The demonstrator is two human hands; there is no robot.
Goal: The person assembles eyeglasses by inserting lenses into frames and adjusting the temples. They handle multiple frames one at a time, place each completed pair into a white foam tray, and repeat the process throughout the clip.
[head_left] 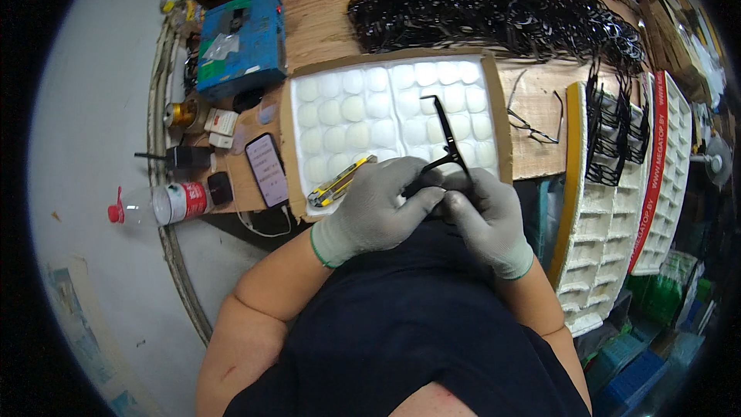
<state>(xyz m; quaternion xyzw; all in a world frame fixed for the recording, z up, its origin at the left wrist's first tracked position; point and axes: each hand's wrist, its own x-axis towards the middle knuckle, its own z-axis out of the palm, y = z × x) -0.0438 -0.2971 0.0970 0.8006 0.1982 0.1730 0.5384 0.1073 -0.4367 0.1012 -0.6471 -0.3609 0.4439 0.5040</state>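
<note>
Fingers of left hand (380, 205) and right hand (488, 216) pinch black eyeglass frame (445, 139) above white foam tray (347, 108); yellow utility knife (340, 183) beside left hand.

Even, fairly bright light is falling from above; fisheye bending and dark vignetting are swallowing the corners, softening edge detail.

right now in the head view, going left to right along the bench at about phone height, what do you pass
clear plastic bottle with red cap → phone → yellow utility knife → left hand → black glasses frame piece → right hand → thin wire frame → white compartment trays
</note>
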